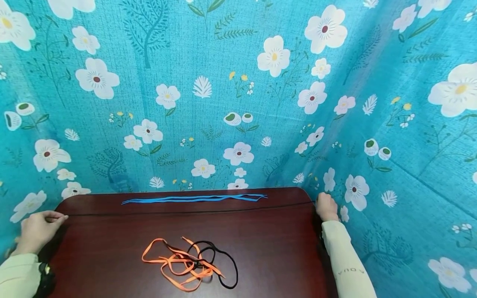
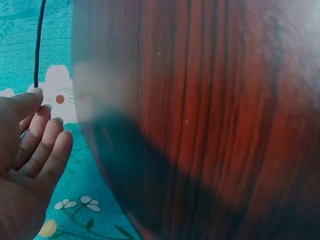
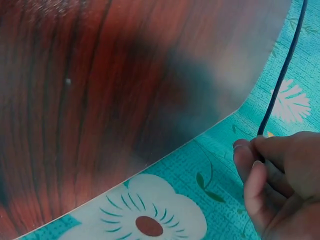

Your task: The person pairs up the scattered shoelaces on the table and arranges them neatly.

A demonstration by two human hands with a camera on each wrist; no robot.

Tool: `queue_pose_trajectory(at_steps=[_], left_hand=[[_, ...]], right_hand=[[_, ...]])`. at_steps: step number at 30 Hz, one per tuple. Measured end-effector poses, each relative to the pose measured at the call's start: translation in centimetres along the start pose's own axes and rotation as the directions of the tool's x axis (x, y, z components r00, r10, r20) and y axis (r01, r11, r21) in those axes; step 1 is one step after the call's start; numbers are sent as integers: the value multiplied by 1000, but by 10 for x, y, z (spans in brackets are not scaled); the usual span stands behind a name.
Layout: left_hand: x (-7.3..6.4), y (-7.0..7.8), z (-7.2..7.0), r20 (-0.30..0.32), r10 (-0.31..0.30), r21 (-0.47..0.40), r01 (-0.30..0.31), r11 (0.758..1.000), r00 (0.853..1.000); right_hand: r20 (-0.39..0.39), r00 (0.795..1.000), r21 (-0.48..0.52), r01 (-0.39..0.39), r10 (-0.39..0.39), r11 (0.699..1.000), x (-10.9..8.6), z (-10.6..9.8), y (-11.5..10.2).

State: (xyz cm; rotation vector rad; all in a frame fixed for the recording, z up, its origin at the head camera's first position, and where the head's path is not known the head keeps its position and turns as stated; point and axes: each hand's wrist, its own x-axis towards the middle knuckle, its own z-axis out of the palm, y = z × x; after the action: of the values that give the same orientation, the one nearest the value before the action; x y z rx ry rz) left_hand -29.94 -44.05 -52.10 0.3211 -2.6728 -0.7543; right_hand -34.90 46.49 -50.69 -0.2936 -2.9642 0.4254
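Black cord [image 1: 186, 212], one strand, stretches between fingers [image 2: 59, 152] of two hands [image 1: 37, 232] [image 1: 327, 207].

Blue laces [image 1: 203, 199], tangled cords [image 1: 197, 262] on table [image 1: 279, 248]

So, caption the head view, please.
Left hand and right hand hold a black cord across a table with blue cords and a black-orange tangle.
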Motion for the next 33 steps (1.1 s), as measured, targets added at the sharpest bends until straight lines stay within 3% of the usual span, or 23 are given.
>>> queue_pose_trajectory(at_steps=[7, 13, 21, 27, 33], left_hand=[[1, -1, 8, 0, -18, -5, 18, 1000, 1000], [4, 4, 12, 52, -53, -29, 54, 998, 997], [10, 4, 25, 91, -172, -38, 176, 984, 981], [14, 9, 25, 74, -236, -73, 241, 968, 969], [20, 13, 24, 41, -249, -98, 252, 963, 968]], right_hand=[[-25, 999, 1, -31, 31, 1000, 1, 5, 2], [-41, 998, 3, -52, 52, 999, 6, 8, 1], [-13, 999, -1, -35, 35, 999, 17, 16, 2], [-26, 998, 11, -58, 59, 998, 23, 20, 1], [-67, 995, 25, -68, 70, 997, 24, 22, -2]])
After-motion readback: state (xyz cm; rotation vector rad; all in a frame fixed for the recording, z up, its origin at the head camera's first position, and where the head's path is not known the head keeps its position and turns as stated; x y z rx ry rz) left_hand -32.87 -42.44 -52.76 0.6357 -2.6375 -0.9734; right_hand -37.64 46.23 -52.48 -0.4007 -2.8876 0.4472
